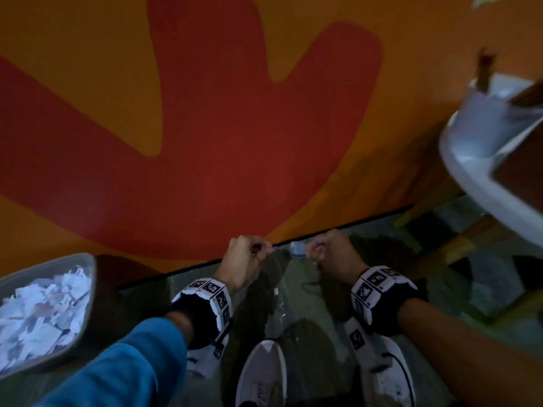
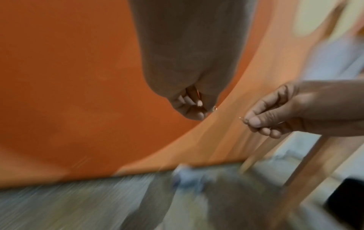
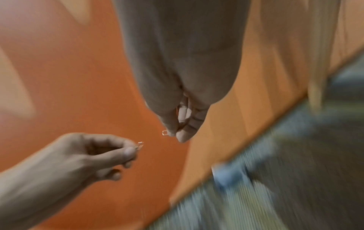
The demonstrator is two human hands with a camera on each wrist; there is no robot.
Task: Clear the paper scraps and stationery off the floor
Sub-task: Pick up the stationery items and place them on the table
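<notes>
Hands first, in the head view: the left hand [image 1: 245, 259] and the right hand [image 1: 332, 251] are held side by side above the seam where the orange-and-red rug [image 1: 205, 127] meets the greenish floor [image 1: 440, 289]. Both have fingers curled, thumb against forefinger, each pinching the edge of a clear plastic bag [image 1: 279, 292] that hangs down between them towards the white shoes [image 1: 261, 374]. Between the two hands, on the floor right at the rug's edge, lies a crumpled paper scrap [image 1: 298, 250]. At far left a grey bin [image 1: 17, 277] sits on the rug, filled with torn white paper. A white chair [image 1: 476, 160] stands at right.

The left wrist camera is blurred, yet it shows the left hand [image 2: 190, 109] with fingertips pressed together on a thin, almost invisible film, and the right hand [image 2: 275, 115] opposite, pinching likewise. The paper scrap [image 2: 185, 175] is a pale blue-white smear below, beside the rug border.

The right wrist camera, equally blurred, shows the right hand [image 3: 181, 124] nipping a small clear edge, the left hand [image 3: 102, 154] doing the same at lower left, and the scrap [image 3: 228, 174] on the floor.
</notes>
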